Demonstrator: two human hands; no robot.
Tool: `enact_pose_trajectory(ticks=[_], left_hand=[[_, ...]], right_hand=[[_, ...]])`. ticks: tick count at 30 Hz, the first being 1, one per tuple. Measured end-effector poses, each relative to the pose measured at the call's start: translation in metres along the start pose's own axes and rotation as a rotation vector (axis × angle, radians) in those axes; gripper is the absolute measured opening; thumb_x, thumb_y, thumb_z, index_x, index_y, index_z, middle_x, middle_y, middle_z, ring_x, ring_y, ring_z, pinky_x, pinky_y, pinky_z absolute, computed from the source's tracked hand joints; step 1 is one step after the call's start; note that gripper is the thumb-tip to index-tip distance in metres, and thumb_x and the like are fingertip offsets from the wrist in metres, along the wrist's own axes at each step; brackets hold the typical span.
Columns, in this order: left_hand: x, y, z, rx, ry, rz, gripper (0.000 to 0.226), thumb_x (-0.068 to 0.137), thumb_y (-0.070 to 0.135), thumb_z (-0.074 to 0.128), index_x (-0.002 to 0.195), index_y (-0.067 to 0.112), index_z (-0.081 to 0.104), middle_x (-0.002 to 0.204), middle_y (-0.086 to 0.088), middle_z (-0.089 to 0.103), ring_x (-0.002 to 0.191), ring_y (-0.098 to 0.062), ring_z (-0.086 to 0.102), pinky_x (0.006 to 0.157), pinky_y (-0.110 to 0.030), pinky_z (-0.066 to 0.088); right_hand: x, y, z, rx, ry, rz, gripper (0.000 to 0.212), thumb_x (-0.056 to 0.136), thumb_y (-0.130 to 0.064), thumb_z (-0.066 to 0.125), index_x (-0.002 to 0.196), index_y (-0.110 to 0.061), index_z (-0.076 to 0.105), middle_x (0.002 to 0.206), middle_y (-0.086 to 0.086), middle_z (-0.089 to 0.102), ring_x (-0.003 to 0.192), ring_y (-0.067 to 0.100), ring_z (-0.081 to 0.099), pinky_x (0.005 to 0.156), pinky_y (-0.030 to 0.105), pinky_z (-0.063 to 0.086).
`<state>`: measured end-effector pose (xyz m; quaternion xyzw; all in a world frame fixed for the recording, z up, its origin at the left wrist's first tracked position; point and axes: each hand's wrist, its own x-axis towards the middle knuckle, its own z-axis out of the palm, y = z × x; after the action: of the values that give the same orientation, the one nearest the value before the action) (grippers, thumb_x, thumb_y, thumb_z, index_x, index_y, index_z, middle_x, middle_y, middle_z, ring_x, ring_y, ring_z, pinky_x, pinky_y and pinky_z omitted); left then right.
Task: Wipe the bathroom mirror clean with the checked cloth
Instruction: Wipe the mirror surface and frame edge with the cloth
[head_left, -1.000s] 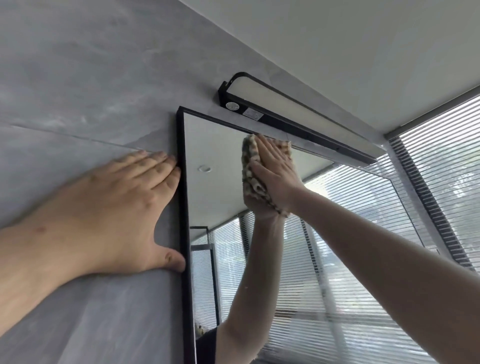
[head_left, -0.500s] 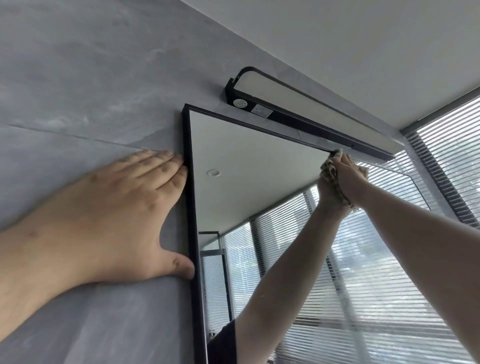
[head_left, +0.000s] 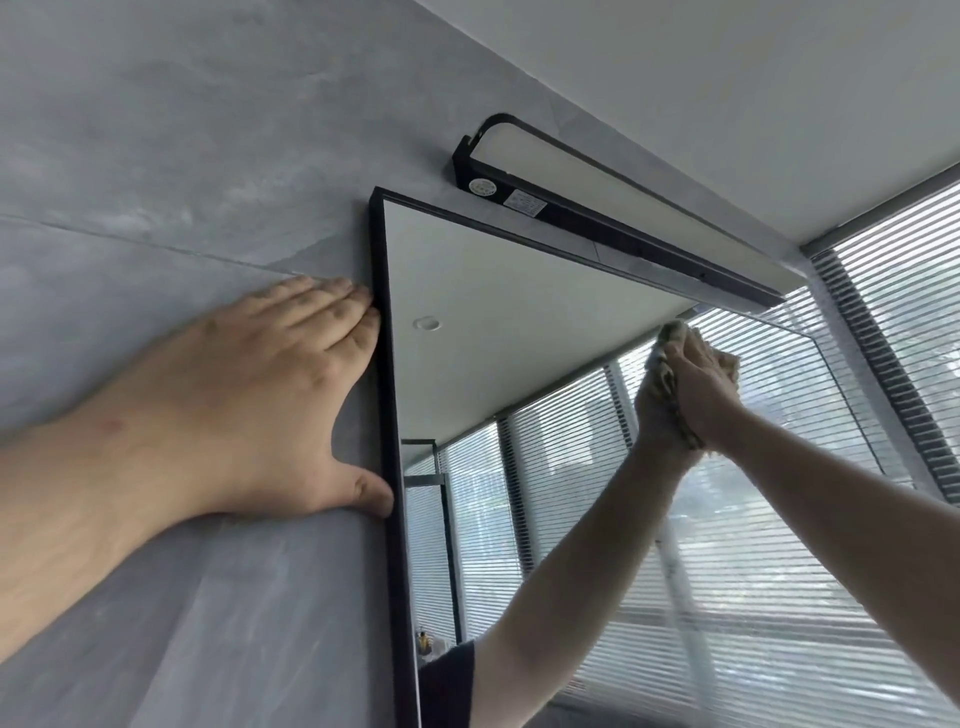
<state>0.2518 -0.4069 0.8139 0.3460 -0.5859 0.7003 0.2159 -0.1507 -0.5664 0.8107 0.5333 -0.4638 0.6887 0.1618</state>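
The black-framed bathroom mirror (head_left: 519, 322) hangs on a grey wall and reflects the ceiling and window blinds. My right hand (head_left: 698, 389) reaches up and presses the checked cloth (head_left: 666, 384) against the glass, just under the mirror's top edge and right of its middle. The cloth is sandwiched between my palm and the glass, and only its edges show. The reflection of my arm meets the hand there. My left hand (head_left: 249, 410) lies flat on the wall, with its fingertips and thumb touching the mirror's left frame.
A long black-cased lamp (head_left: 597, 208) is mounted on the wall right above the mirror's top edge, close over the cloth. A window with slatted blinds (head_left: 904, 291) fills the right side. The grey wall (head_left: 156, 156) extends to the left.
My right hand has swept the cloth to the right along the mirror's top edge, from near the left end of the lamp to under its right part. My left hand has stayed on the wall.
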Motion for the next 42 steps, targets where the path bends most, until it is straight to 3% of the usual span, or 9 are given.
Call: enact_pose_trajectory(ticks=[2, 5, 9, 15, 18, 22, 30, 38, 42], left_hand=[[-0.001, 0.001, -0.002, 0.002, 0.0, 0.002, 0.132, 0.07, 0.098, 0.013, 0.132, -0.011, 0.056, 0.138, -0.028, 0.054, 0.129, -0.039, 0.054, 0.11, -0.043, 0.024], [-0.002, 0.0, -0.005, 0.0, -0.031, 0.01, 0.134, 0.068, 0.099, 0.011, 0.135, -0.009, 0.053, 0.142, -0.026, 0.052, 0.133, -0.038, 0.051, 0.114, -0.041, 0.022], [-0.001, 0.0, -0.006, -0.006, -0.068, 0.023, 0.14, 0.063, 0.101, 0.005, 0.141, -0.007, 0.047, 0.148, -0.025, 0.045, 0.14, -0.035, 0.043, 0.119, -0.042, 0.023], [-0.001, 0.002, -0.015, -0.036, -0.143, -0.005, 0.151, 0.05, 0.103, -0.008, 0.153, 0.0, 0.03, 0.161, -0.019, 0.027, 0.15, -0.029, 0.024, 0.124, -0.04, 0.011], [-0.001, 0.002, -0.015, -0.037, -0.137, -0.013, 0.147, 0.051, 0.102, 0.005, 0.152, -0.001, 0.032, 0.16, -0.019, 0.028, 0.15, -0.029, 0.025, 0.124, -0.04, 0.012], [0.0, 0.001, -0.014, -0.044, -0.137, -0.002, 0.145, 0.052, 0.101, 0.012, 0.149, -0.004, 0.037, 0.157, -0.021, 0.034, 0.148, -0.032, 0.03, 0.124, -0.042, 0.017], [0.0, 0.001, -0.015, -0.052, -0.154, -0.004, 0.145, 0.052, 0.103, 0.015, 0.144, -0.007, 0.042, 0.152, -0.025, 0.04, 0.144, -0.036, 0.035, 0.122, -0.046, 0.023], [-0.009, 0.007, -0.018, -0.112, -0.139, -0.057, 0.132, 0.057, 0.096, 0.023, 0.145, 0.001, 0.045, 0.154, -0.018, 0.04, 0.146, -0.031, 0.034, 0.123, -0.043, 0.018], [-0.013, 0.011, -0.02, -0.161, -0.128, -0.069, 0.122, 0.062, 0.092, 0.035, 0.144, 0.002, 0.047, 0.153, -0.018, 0.042, 0.145, -0.032, 0.034, 0.122, -0.045, 0.017]], right_hand=[[0.001, -0.032, 0.004, 0.012, 0.033, -0.046, 0.064, 0.1, -0.055, 0.029, 0.157, -0.027, 0.026, 0.165, -0.006, 0.017, 0.152, 0.014, 0.012, 0.124, 0.043, 0.007], [-0.023, -0.09, 0.009, -0.08, -0.091, -0.246, 0.063, 0.102, -0.053, 0.024, 0.159, -0.03, 0.009, 0.166, -0.011, 0.003, 0.15, 0.005, -0.001, 0.124, 0.036, -0.001], [-0.073, -0.1, 0.008, -0.097, -0.176, -0.432, 0.069, 0.094, -0.059, 0.017, 0.157, -0.034, 0.003, 0.163, -0.017, -0.004, 0.148, -0.002, -0.009, 0.117, 0.023, -0.009], [-0.184, -0.078, 0.006, -0.156, -0.229, -0.766, 0.066, 0.098, -0.041, 0.024, 0.158, -0.014, 0.012, 0.166, 0.004, 0.006, 0.154, 0.018, 0.002, 0.125, 0.043, 0.007], [-0.244, -0.063, 0.001, -0.241, -0.328, -0.972, 0.07, 0.098, -0.042, 0.028, 0.158, -0.011, 0.011, 0.167, 0.008, 0.008, 0.154, 0.027, 0.008, 0.124, 0.049, 0.009], [-0.295, -0.033, 0.003, -0.252, -0.331, -1.183, 0.066, 0.102, -0.049, 0.028, 0.159, -0.016, 0.017, 0.165, 0.006, 0.019, 0.15, 0.028, 0.024, 0.119, 0.052, 0.028], [-0.254, -0.076, 0.004, -0.212, -0.355, -1.053, 0.066, 0.1, -0.045, 0.026, 0.156, -0.011, 0.021, 0.164, 0.011, 0.021, 0.153, 0.028, 0.015, 0.121, 0.053, 0.019], [-0.12, -0.192, 0.028, -0.099, -0.179, -0.552, 0.061, 0.104, -0.047, 0.023, 0.159, -0.024, 0.009, 0.167, -0.003, 0.004, 0.153, 0.012, -0.002, 0.118, 0.024, -0.01], [-0.144, -0.182, 0.027, -0.123, -0.167, -0.612, 0.063, 0.103, -0.046, 0.025, 0.159, -0.022, 0.011, 0.167, -0.002, 0.005, 0.153, 0.012, -0.002, 0.118, 0.02, -0.011]])
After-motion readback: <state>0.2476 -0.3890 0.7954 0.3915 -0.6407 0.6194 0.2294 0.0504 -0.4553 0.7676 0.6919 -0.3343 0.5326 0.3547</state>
